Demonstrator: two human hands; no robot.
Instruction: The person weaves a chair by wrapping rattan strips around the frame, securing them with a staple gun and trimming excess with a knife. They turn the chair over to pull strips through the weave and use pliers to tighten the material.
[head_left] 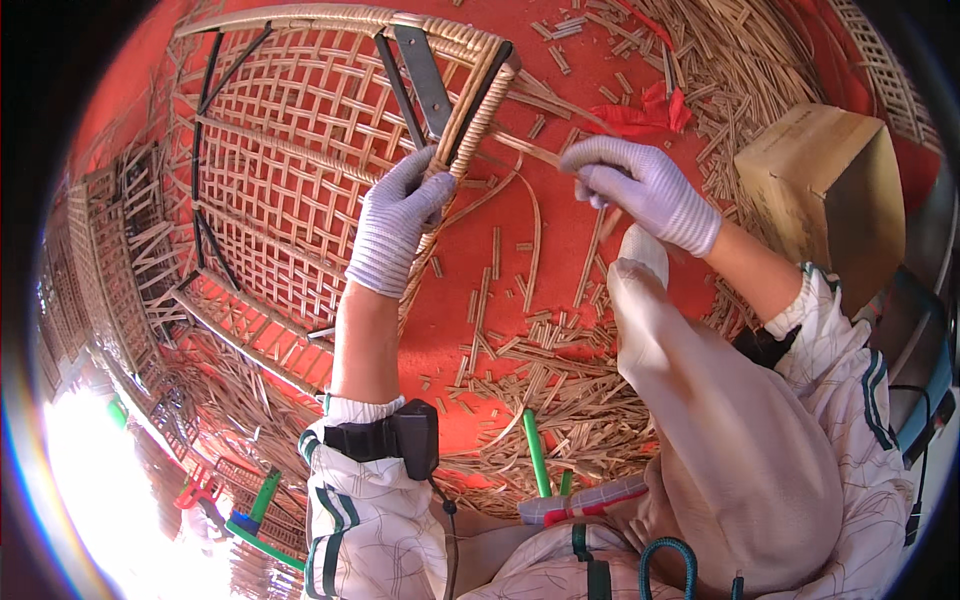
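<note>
A woven rattan frame point(290, 170) with dark metal bars and an open lattice fills the upper left. My left hand point(398, 215), in a pale ribbed glove, is closed around its wrapped edge, below a dark flat plate point(424, 82). To the right, my gloved right hand point(635, 185) pinches a tan rattan strip point(527, 147) that runs across to the frame's corner. Below that hand a thin metal shaft shows, mostly hidden by the fingers. Another loose strand point(536, 235) curls down between my hands.
Cut rattan pieces point(560, 370) lie scattered over the red floor point(450, 330). An opened cardboard box point(800, 170) stands at the right, near a heap of long strips point(740, 50). More woven frames point(110, 250) are at the left. My raised knee point(730, 420) takes up the lower right.
</note>
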